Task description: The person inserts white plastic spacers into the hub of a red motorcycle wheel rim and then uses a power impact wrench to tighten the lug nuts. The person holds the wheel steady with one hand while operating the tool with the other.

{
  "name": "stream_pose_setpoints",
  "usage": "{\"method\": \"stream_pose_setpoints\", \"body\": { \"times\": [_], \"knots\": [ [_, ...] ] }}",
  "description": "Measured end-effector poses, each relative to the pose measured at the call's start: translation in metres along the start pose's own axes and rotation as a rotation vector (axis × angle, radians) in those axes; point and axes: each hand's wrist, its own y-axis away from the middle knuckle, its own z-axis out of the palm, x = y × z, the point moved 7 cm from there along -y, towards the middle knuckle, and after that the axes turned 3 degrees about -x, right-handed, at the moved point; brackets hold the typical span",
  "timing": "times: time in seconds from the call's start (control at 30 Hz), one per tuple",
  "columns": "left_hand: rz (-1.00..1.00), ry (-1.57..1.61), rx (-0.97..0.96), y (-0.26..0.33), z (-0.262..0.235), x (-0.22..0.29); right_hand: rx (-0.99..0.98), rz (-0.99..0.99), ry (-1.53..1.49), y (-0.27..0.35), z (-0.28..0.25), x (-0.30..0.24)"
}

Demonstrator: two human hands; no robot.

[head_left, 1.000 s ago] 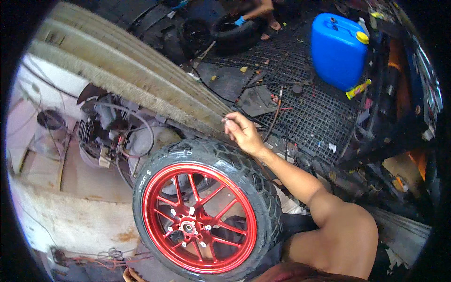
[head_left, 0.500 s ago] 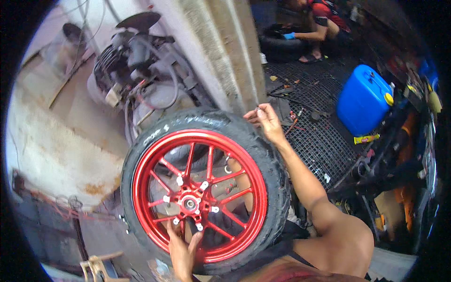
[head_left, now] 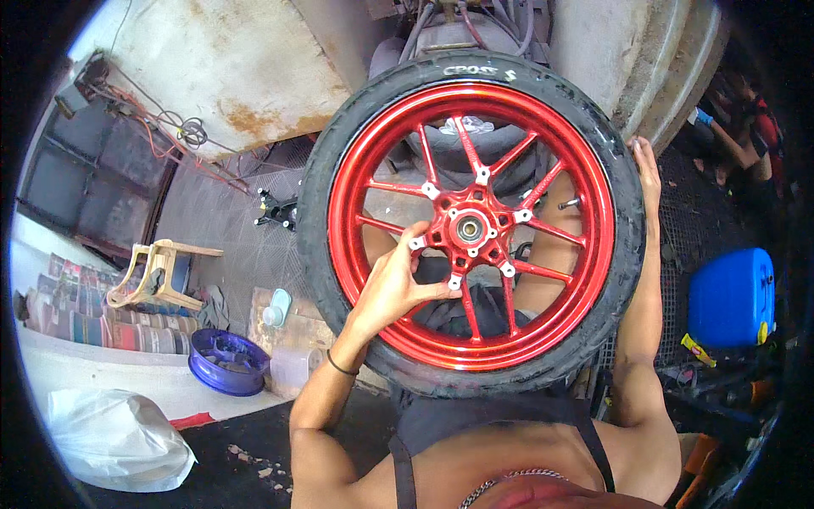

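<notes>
A motorcycle wheel with a red spoked rim (head_left: 471, 227) fills the middle of the view, facing me. Around it sits a black tyre (head_left: 623, 204) with white marks on its upper sidewall. My left hand (head_left: 394, 284) reaches over the rim at lower left, thumb and fingers hooked around the spokes beside the hub. Along the tyre's right edge lies my right hand (head_left: 646, 170), fingers stretched upward against the tread; its palm is partly hidden. A valve stem (head_left: 568, 204) pokes inward from the rim's right side. My legs show between the spokes.
On the right stands a blue jerrycan (head_left: 731, 297) on black grid matting. Another person (head_left: 750, 140) crouches at far right. At left are a beige plastic stool (head_left: 157, 276), a purple wheel rim (head_left: 227, 363) and a white plastic bag (head_left: 119, 437). A compressor tank (head_left: 458, 36) stands behind the tyre.
My view has swung left, so the wheel sits further right and more face-on. My right hand has gone from pinched fingers at the tyre's top to lying along its right edge.
</notes>
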Motion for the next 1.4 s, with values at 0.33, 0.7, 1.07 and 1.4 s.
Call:
{"method": "stream_pose_setpoints", "body": {
  "times": [0.33,0.7,1.07,1.4],
  "knots": [
    [0.135,-0.305,-0.148,-0.040,-0.049,0.028,0.328,-0.189,0.308,0.108,-0.033,-0.032],
    [0.413,-0.580,-0.572,-0.102,-0.042,0.055,0.853,0.328,0.174,0.315,0.009,-0.015],
    [0.451,-0.632,-0.471,-0.100,-0.034,0.041,0.136,-0.216,0.589,0.155,0.019,-0.134],
    [0.560,-0.189,0.456,-0.048,-0.153,0.026,-0.840,-0.464,0.875,0.098,0.207,-0.133]
  ]
}}
